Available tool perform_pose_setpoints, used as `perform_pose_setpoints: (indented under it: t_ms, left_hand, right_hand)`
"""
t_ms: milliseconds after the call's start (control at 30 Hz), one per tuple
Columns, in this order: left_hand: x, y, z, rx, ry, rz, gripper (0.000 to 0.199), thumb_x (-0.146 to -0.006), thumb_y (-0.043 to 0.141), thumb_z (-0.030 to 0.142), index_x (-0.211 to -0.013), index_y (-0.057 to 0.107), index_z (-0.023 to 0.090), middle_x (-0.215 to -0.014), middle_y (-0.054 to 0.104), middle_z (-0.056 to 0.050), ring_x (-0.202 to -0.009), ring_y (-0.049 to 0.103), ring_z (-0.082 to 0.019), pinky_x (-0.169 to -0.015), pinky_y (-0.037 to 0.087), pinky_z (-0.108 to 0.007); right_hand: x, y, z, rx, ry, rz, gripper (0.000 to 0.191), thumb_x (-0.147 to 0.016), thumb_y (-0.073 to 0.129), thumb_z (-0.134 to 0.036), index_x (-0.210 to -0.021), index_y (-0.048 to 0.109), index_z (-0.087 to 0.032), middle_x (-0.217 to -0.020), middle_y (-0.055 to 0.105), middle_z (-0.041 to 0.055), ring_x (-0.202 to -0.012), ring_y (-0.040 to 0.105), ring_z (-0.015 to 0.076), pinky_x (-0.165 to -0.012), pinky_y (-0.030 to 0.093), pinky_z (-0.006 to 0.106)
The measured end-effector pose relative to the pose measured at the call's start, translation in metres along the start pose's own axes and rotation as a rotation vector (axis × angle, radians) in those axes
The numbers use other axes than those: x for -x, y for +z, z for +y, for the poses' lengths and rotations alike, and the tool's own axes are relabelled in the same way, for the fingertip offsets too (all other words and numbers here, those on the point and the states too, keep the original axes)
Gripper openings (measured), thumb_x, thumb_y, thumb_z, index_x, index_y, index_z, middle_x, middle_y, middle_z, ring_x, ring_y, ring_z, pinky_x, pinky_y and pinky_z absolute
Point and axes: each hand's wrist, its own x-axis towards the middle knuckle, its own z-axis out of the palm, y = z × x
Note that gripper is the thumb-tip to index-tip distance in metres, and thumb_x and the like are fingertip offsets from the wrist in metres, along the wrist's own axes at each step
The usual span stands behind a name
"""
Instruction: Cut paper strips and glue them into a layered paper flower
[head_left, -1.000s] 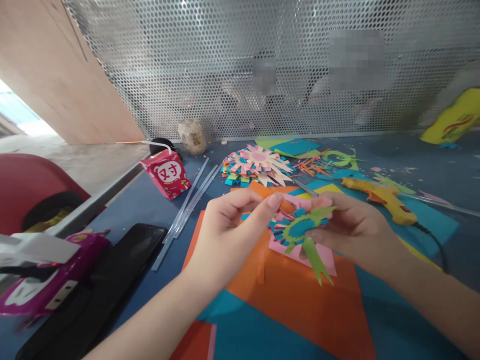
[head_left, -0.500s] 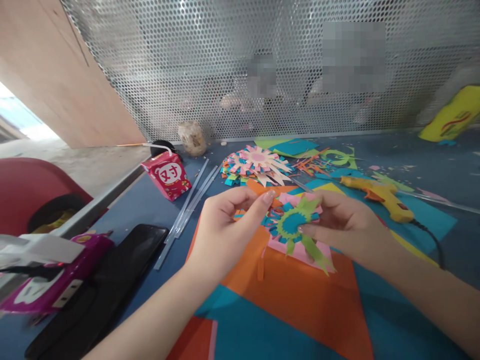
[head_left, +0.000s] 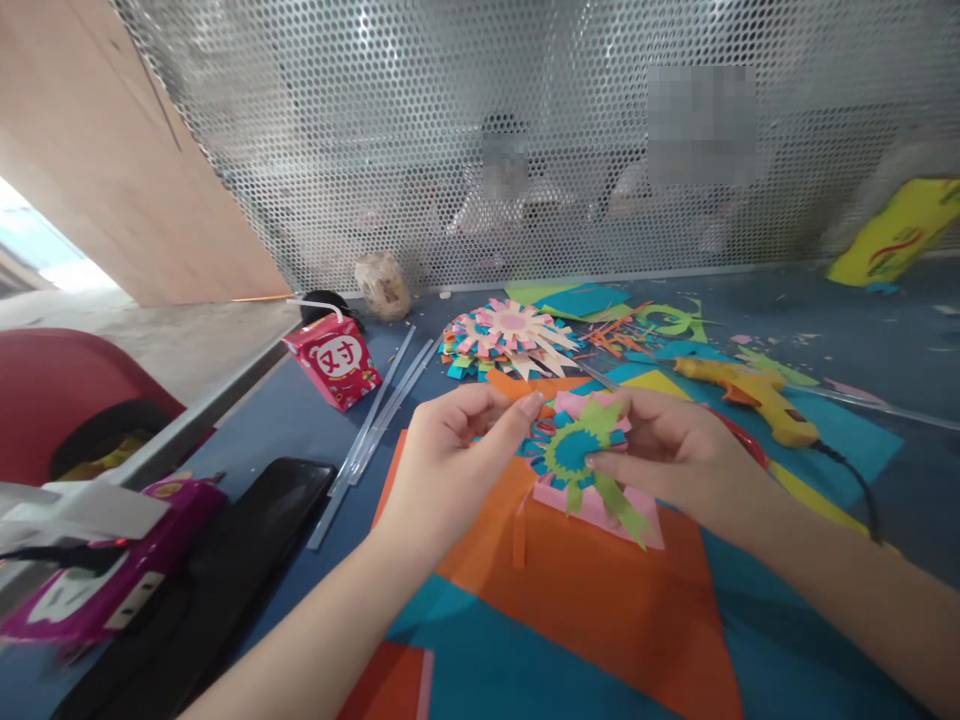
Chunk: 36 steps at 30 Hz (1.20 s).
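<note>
Brought slightly leftward above the pink paper (head_left: 646, 510), with the green-and-blue rosette (head_left: 572, 450) pinched by the right hand (head_left: 679, 450); with the left hand (head_left: 461, 450) closed, contents unclear, press lightly, sparing the loops (head_left: 534, 455).

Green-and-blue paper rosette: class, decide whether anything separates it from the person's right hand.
Nothing visible does: the right hand pinches the green-and-blue paper rosette directly, its thumb pressed against the rosette's front.
</note>
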Motion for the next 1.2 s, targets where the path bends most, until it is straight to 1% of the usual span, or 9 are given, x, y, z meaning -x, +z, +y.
perform_pose_setpoints:
  t_ms: [133, 267, 433, 567, 667, 800, 933, 1033, 1200]
  left_hand:
    - [0.0, 0.0, 0.001, -0.018, 0.001, 0.008, 0.033, -0.077, 0.059, 0.032, -0.049, 0.049, 0.017, -0.048, 0.038, 0.004, -0.046, 0.032, -0.007, -0.042, 0.028, -0.021]
    - [0.001, 0.0, 0.0, -0.061, -0.02, 0.013, 0.039, -0.079, 0.057, 0.035, -0.047, 0.045, 0.017, -0.046, 0.032, 0.005, -0.046, 0.028, -0.007, -0.04, 0.022, -0.021]
    - [-0.001, 0.0, -0.004, -0.06, -0.036, 0.007, 0.037, -0.081, 0.055, 0.037, -0.05, 0.048, 0.016, -0.05, 0.038, 0.003, -0.05, 0.034, -0.008, -0.044, 0.026, -0.022]
    - [-0.001, 0.0, -0.004, -0.044, -0.065, 0.019, 0.037, -0.078, 0.057, 0.039, -0.05, 0.048, 0.017, -0.048, 0.038, 0.004, -0.048, 0.034, -0.008, -0.043, 0.025, -0.022]
    - [0.0, 0.0, -0.003, 0.035, -0.088, -0.004, 0.028, -0.078, 0.058, 0.036, -0.058, 0.055, 0.017, -0.05, 0.045, 0.003, -0.051, 0.043, -0.01, -0.045, 0.031, -0.022]
    - [-0.001, 0.0, -0.004, 0.121, -0.066, -0.056, 0.018, -0.08, 0.057, 0.032, -0.076, 0.064, 0.016, -0.067, 0.061, -0.001, -0.067, 0.056, -0.013, -0.06, 0.043, -0.023]
    - [-0.003, 0.0, -0.009, 0.119, -0.03, -0.027, 0.018, -0.079, 0.058, 0.032, -0.072, 0.064, 0.016, -0.072, 0.067, -0.002, -0.072, 0.059, -0.013, -0.066, 0.047, -0.023]
    - [-0.004, 0.0, -0.01, 0.139, -0.021, -0.041, 0.016, -0.079, 0.059, 0.031, -0.074, 0.066, 0.017, -0.075, 0.069, -0.001, -0.073, 0.061, -0.013, -0.067, 0.048, -0.022]
    - [-0.003, 0.0, -0.008, 0.167, -0.04, -0.062, 0.016, -0.08, 0.058, 0.031, -0.076, 0.066, 0.017, -0.076, 0.07, -0.002, -0.073, 0.061, -0.014, -0.066, 0.048, -0.023]
  right_hand:
    - [0.0, -0.001, 0.001, 0.022, -0.008, 0.005, 0.018, -0.069, 0.069, -0.02, -0.081, 0.056, -0.019, -0.071, 0.065, -0.0021, -0.05, 0.063, 0.0101, -0.043, 0.053, 0.019]
    - [0.0, -0.002, 0.001, 0.062, -0.013, -0.008, 0.015, -0.071, 0.067, -0.022, -0.079, 0.054, -0.02, -0.07, 0.065, -0.002, -0.056, 0.065, 0.0123, -0.048, 0.055, 0.021]
    - [0.0, -0.002, 0.001, 0.07, -0.003, -0.008, 0.015, -0.071, 0.066, -0.021, -0.081, 0.054, -0.02, -0.07, 0.066, -0.002, -0.057, 0.065, 0.0119, -0.046, 0.053, 0.02]
    - [-0.002, -0.002, -0.001, 0.083, -0.028, 0.004, 0.015, -0.07, 0.067, -0.018, -0.08, 0.056, -0.019, -0.074, 0.068, -0.001, -0.057, 0.064, 0.0091, -0.046, 0.052, 0.017]
    - [-0.002, -0.002, -0.001, 0.088, -0.053, 0.016, 0.013, -0.07, 0.066, -0.017, -0.079, 0.057, -0.019, -0.071, 0.065, -0.0031, -0.055, 0.061, 0.0073, -0.044, 0.05, 0.017]
    - [-0.002, -0.003, 0.001, 0.077, -0.035, 0.01, 0.014, -0.071, 0.066, -0.018, -0.082, 0.057, -0.019, -0.071, 0.065, -0.0042, -0.051, 0.059, 0.0055, -0.044, 0.049, 0.016]
    - [-0.001, -0.002, 0.001, 0.042, 0.004, 0.015, 0.015, -0.07, 0.067, -0.016, -0.08, 0.057, -0.02, -0.07, 0.065, -0.0043, -0.056, 0.062, 0.0066, -0.049, 0.052, 0.016]
    - [0.0, -0.001, 0.0, 0.013, 0.011, 0.023, 0.016, -0.069, 0.067, -0.013, -0.079, 0.057, -0.02, -0.069, 0.065, -0.0051, -0.061, 0.063, 0.0066, -0.053, 0.052, 0.014]
    - [-0.002, -0.003, 0.001, 0.018, -0.011, 0.011, 0.015, -0.072, 0.066, -0.017, -0.082, 0.057, -0.021, -0.074, 0.065, -0.0034, -0.053, 0.062, 0.0074, -0.04, 0.048, 0.016]
